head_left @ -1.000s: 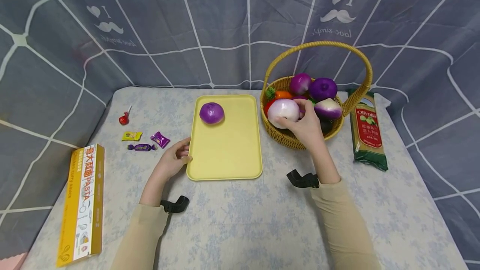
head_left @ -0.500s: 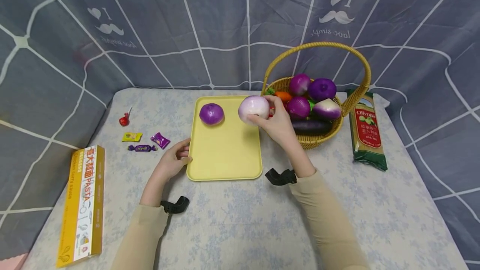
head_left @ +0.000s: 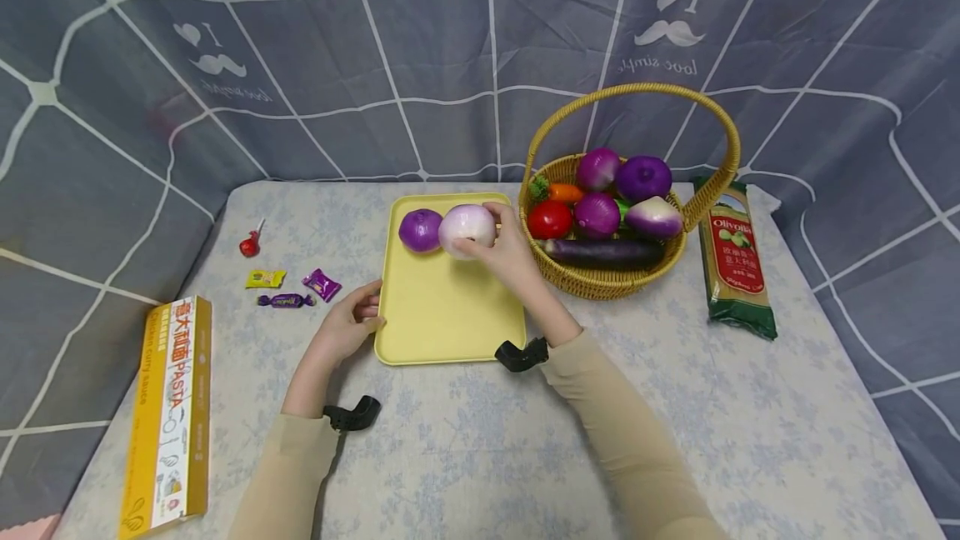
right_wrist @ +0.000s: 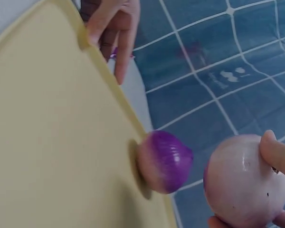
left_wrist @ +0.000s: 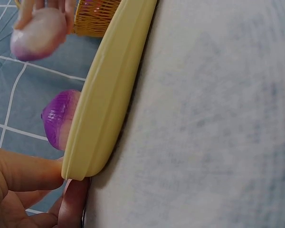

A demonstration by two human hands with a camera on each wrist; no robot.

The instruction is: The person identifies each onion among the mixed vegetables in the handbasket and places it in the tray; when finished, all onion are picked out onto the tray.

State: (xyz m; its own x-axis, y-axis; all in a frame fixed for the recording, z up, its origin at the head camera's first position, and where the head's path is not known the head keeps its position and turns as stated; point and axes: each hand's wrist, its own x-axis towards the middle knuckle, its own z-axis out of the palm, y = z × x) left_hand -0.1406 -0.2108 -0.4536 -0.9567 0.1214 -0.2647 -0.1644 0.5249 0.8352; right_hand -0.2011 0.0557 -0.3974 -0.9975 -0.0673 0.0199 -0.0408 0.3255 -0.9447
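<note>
One pasta box (head_left: 167, 419) far left, then a red lollipop (head_left: 250, 243) and three candies (head_left: 288, 286). Left hand (head_left: 347, 327) pinches the yellow tray (head_left: 450, 315) by its left edge. Two onions over the tray: the purple onion (head_left: 420, 229) sits on it, and the right hand (head_left: 510, 252) grips the pale onion (head_left: 467, 229) just beside that. The basket (head_left: 600, 282) of veg and one spaghetti pack (head_left: 737, 261) are further right.

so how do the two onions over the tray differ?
The pale onion is whitish-pink and looks bigger; the purple onion is deep violet. The pale onion is gripped by the right hand, while the purple onion sits free on the yellow tray. Both are round.
</note>
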